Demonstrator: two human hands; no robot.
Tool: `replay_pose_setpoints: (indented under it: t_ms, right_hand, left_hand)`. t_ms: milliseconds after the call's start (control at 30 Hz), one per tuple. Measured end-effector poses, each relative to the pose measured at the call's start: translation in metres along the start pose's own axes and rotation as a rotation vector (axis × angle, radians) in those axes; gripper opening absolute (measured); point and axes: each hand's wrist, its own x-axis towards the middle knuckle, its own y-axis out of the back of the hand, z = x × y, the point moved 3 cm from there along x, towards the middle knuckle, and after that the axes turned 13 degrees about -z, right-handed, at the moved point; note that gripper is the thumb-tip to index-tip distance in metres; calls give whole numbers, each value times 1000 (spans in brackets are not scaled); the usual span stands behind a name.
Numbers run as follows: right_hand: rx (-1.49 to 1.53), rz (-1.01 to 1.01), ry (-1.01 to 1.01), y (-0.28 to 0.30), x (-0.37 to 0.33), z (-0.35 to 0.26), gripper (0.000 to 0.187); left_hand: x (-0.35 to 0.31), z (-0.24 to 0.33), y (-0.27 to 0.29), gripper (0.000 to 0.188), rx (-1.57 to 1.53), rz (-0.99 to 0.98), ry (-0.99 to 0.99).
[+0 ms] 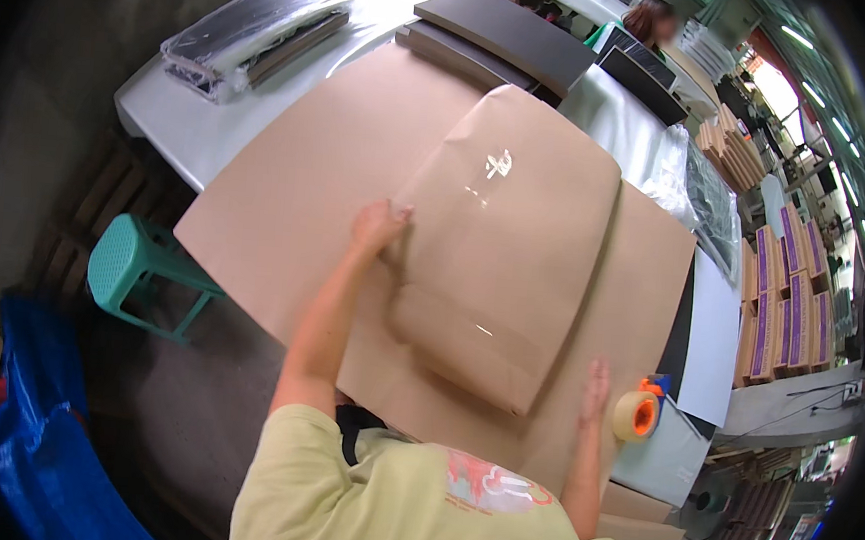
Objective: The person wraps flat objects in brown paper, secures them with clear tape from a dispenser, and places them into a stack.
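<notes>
A flat rectangular package wrapped in brown paper [514, 246] lies tilted over a large brown paper sheet [288, 180]. Strips of clear tape shine near its far end and its near end. My left hand [380, 228] is closed on the package's left edge, with the fingertips partly hidden. Beside the near right corner, apart from the package, my right hand [595, 390] is held open with fingers straight. Just right of that hand sits a tape dispenser [640, 413] in orange and blue, loaded with a roll of tape.
Dark flat panels [509, 35] are stacked at the far edge. Plastic-wrapped items [258, 42] lie far left on the white table [171, 131]. A green stool [137, 264] stands left. Another person [650, 22] is beyond the table; stacked cartons [790, 315] are right.
</notes>
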Motion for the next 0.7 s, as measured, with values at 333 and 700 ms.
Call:
replay_pose_setpoints:
  t_ms: [333,700]
  right_hand:
    - [151,146,-364,-132,-86,-14,27]
    - [653,-1088,-414,-557,-57,-141,61]
  left_hand:
    - [57,20,23,54,-57,-152,-287]
    - [79,152,33,62,533,-539,-1276]
